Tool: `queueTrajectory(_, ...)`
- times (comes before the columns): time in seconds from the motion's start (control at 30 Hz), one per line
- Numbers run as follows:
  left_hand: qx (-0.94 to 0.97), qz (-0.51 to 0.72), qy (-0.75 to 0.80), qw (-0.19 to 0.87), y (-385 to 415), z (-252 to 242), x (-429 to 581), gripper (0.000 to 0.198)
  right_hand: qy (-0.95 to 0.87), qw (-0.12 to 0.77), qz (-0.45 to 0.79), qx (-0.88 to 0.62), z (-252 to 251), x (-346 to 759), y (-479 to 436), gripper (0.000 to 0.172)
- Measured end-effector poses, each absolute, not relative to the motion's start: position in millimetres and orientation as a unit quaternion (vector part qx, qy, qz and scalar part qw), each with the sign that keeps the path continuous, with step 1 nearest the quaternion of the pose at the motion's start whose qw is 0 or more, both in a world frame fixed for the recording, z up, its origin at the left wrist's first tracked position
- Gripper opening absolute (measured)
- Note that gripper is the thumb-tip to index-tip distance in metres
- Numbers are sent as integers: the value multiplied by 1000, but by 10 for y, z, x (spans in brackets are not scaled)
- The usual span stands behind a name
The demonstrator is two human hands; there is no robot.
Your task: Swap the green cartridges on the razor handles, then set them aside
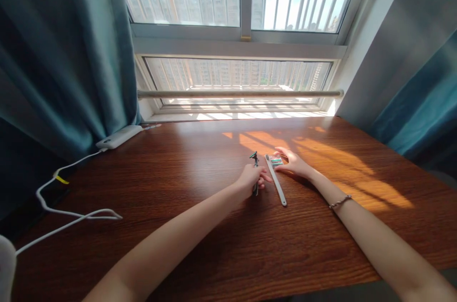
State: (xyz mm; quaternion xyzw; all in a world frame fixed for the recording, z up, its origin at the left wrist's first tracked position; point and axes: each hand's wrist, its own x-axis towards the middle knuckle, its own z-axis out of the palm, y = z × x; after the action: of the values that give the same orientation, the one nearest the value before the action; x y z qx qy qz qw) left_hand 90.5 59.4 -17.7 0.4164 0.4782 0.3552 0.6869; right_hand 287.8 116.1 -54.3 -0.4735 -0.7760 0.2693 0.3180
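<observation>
My left hand is closed around a dark razor, its head pointing toward the window. My right hand curves around a small clear pack with green and white strips inside, which look like razor cartridges. The fingers are at its far side and the thumb at its near side. Between the two hands a white toothbrush lies slanted on the table, head away from me and the holed handle end toward me. Its bristle end is right beside the pack.
The brown wooden table runs up to the window sill. At the far left a white power strip lies by the curtain, and its white cable loops across the table's left side. A metal bar crosses the window.
</observation>
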Motion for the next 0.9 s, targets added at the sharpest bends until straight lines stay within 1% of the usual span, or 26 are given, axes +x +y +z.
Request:
queueTrajectory(0.07,421,356,473,687,626,-215,1021,6,-771,318,293,-467,-540,2896,1157,73)
queueTrajectory(0.2,430,371,461,682,627,-311,1111,9,-745,324,320,-487,-475,3198,1168,75)
queueTrajectory(0.37,436,395,438,680,585,-376,1111,6,-702,328,321,-544,-394,4044,1144,72)
queueTrajectory(0.57,438,400,429,681,562,-369,1125,6,-657,339,299,-603,-398,4920,1074,76)
queueTrajectory(0.73,434,399,424,688,537,-379,1119,7,-653,324,276,-626,-318,5137,975,71)
queueTrajectory(0.9,423,400,422,695,535,-390,1111,7,-678,292,237,-632,-86,5052,860,62)
